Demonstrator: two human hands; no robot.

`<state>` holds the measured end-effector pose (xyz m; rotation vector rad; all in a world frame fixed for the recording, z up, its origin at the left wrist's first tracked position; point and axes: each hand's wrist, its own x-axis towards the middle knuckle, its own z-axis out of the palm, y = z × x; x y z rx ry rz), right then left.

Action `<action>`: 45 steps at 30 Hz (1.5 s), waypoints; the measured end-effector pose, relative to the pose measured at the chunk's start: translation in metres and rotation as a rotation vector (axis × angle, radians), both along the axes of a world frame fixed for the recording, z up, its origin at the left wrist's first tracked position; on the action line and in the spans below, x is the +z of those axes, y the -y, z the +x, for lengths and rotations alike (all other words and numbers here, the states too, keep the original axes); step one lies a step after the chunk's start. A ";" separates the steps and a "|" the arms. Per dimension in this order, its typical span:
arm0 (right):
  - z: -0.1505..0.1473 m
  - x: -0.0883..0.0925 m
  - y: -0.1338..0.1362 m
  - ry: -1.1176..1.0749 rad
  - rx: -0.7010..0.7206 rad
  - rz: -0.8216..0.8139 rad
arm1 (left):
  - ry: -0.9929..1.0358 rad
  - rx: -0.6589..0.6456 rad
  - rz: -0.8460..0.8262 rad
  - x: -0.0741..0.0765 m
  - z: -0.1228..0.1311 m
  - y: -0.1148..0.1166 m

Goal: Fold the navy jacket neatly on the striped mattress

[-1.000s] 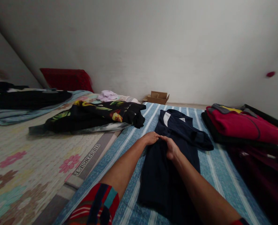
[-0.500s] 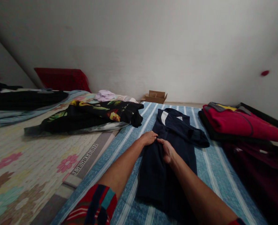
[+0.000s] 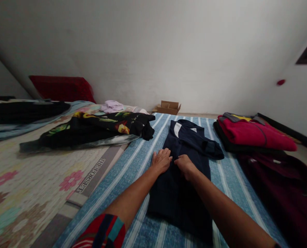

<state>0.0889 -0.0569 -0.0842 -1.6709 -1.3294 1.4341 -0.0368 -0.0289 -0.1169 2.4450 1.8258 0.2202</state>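
A navy sweatshirt (image 3: 189,144) with a white patch near its collar lies on the blue striped sheet (image 3: 140,155). One of its sleeves is folded across and sticks out to the right. My left hand (image 3: 162,160) rests flat on the garment's left edge, fingers stretched out. Just to the right of it, my right hand (image 3: 185,165) presses on the middle of the sweatshirt with its fingers curled under. Whether cloth is pinched in those fingers is hidden from me.
A folded red fleece (image 3: 254,131) tops a pile at right, beside a maroon garment (image 3: 277,193). On the left, a black floral garment (image 3: 104,127) lies across the flowered bedding (image 3: 65,162). By the wall sit a cardboard box (image 3: 170,107) and a lilac cloth (image 3: 112,106).
My left hand has gone from a pinch at the sweatshirt's edge to lying flat on it. My right hand's fingers have curled in, and the view has shifted slightly right.
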 end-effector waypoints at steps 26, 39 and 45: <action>0.048 0.009 0.053 0.855 0.182 0.663 | 0.073 -0.076 -0.121 -0.004 0.031 0.019; 0.050 -0.038 0.087 0.867 0.329 0.949 | 0.051 -0.086 -0.024 0.000 0.046 -0.003; 0.049 -0.044 0.087 0.862 0.299 0.994 | 0.035 -0.089 -0.071 -0.003 0.047 -0.017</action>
